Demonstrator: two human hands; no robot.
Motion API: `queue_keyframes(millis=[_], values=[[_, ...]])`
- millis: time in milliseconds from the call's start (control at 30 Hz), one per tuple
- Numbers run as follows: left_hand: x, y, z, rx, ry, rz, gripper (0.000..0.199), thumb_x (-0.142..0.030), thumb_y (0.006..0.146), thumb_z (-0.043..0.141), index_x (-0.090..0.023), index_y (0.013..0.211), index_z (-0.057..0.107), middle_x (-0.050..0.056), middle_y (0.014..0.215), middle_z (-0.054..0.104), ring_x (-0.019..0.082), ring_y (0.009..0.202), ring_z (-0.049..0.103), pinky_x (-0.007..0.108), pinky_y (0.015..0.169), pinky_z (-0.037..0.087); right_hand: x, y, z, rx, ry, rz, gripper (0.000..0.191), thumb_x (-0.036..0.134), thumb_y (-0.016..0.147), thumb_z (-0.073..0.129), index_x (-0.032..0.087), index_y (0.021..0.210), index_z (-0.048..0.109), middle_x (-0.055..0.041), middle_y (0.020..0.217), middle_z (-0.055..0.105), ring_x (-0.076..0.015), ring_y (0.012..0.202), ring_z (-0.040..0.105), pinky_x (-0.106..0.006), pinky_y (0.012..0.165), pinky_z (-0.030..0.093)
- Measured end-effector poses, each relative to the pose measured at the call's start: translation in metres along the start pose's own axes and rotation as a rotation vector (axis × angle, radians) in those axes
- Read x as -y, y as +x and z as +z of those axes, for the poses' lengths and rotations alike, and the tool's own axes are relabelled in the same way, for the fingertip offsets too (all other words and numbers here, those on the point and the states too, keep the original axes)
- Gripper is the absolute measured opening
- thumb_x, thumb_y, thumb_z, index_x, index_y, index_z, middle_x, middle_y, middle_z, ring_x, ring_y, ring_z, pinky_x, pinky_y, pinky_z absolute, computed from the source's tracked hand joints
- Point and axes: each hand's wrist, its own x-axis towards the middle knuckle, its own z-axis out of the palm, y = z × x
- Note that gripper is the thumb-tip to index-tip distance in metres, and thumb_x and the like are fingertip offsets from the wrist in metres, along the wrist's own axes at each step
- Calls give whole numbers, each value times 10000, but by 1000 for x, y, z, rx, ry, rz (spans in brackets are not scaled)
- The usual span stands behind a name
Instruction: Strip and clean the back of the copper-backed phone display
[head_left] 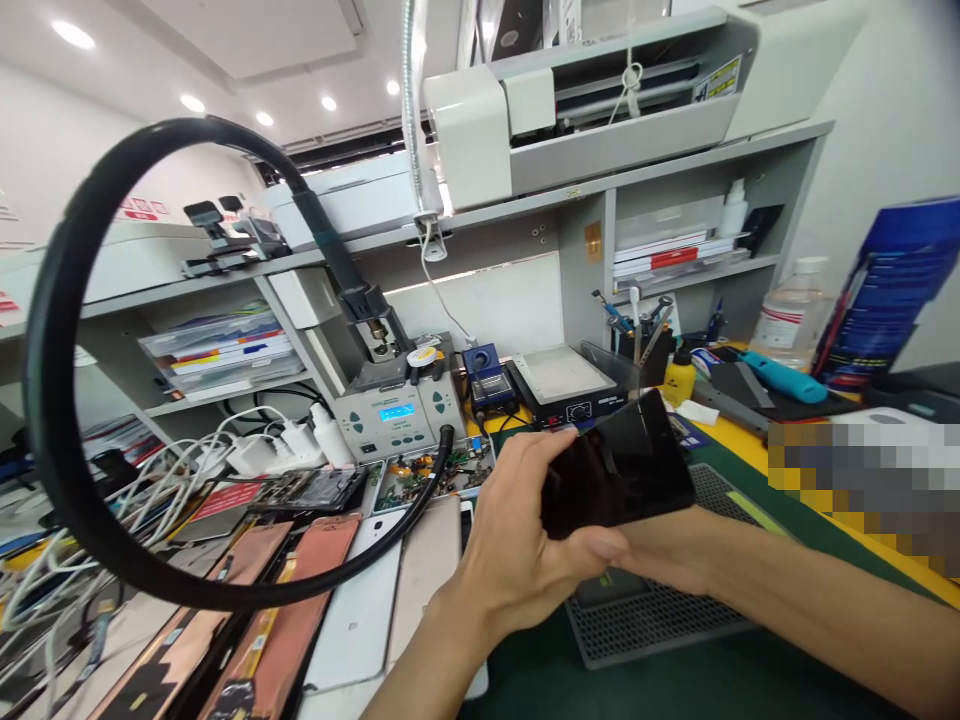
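My left hand (517,540) is wrapped round a smartphone (622,465) with a dark, glossy screen, its thumb along the near edge and its fingers at the far left. The phone is tilted above the bench. From the right, my right hand (667,548) reaches in under the phone; its fingers are hidden behind the phone and my left hand, so its grip does not show. Below both hands lies a grey perforated mat (667,625) on the green work surface (540,665).
Left of my hands lie several phone parts, including a white back panel (360,610). A hot-air station (397,425) stands behind, its black hose (56,400) looping widely across the left. A yellow bottle (679,378) and a heating plate (566,380) are at the back.
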Motion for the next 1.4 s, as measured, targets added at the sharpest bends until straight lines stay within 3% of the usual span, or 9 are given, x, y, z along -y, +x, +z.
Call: queue_keyframes(millis=[200, 567, 767, 933, 1100, 1233, 1400], values=[[-2, -2, 2, -45, -67, -59, 651, -707, 953, 445, -239, 1400, 519, 122, 1265, 584, 276, 1118, 565, 407, 980, 438, -4, 6, 1, 16, 86, 117, 155, 222, 757, 734, 168, 644, 642, -10, 639, 673, -122, 600, 627, -252, 638, 569], [-3, 0, 7, -178, -230, -252, 664, -707, 997, 254, -208, 1239, 620, 117, 1249, 663, 274, 1046, 633, 386, 935, 482, 4, 9, 3, 7, 125, 245, 137, 123, 799, 627, 111, 674, 681, -50, 582, 670, -114, 535, 636, -205, 566, 551], [-6, 4, 7, -209, -330, -351, 762, -800, 934, 248, -223, 1250, 632, 116, 1299, 655, 318, 1212, 603, 431, 1066, 459, 2, 10, 3, -14, 121, 227, 131, 118, 772, 611, 126, 656, 672, -40, 576, 669, -116, 539, 638, -199, 549, 550], [-4, 4, 7, -253, -314, -392, 807, -852, 890, 253, -214, 1130, 684, 133, 1242, 680, 344, 1214, 616, 464, 1071, 463, -1, 10, 6, -47, 105, 195, 125, 126, 759, 618, 127, 644, 668, -38, 594, 669, -112, 520, 622, -206, 526, 541], [-5, 3, 8, -290, -370, -440, 840, -871, 872, 282, -198, 1149, 703, 122, 1232, 695, 313, 1193, 634, 437, 1096, 455, -2, 8, 8, -91, 100, 163, 93, 131, 725, 617, 141, 642, 658, -32, 622, 681, -105, 514, 618, -200, 503, 530], [-3, 5, 12, -367, -425, -463, 869, -890, 857, 275, -191, 1113, 725, 115, 1174, 721, 296, 1139, 659, 415, 1058, 487, -2, 8, 11, -116, 76, 131, 79, 137, 688, 609, 141, 627, 658, -26, 570, 664, -112, 505, 625, -196, 486, 521], [-4, 8, 14, -447, -507, -544, 882, -905, 843, 283, -181, 1108, 710, 116, 1071, 741, 285, 1045, 695, 366, 906, 555, -7, 9, 14, -168, 57, 61, 38, 166, 642, 614, 156, 644, 650, -9, 601, 677, -116, 493, 635, -206, 464, 518]])
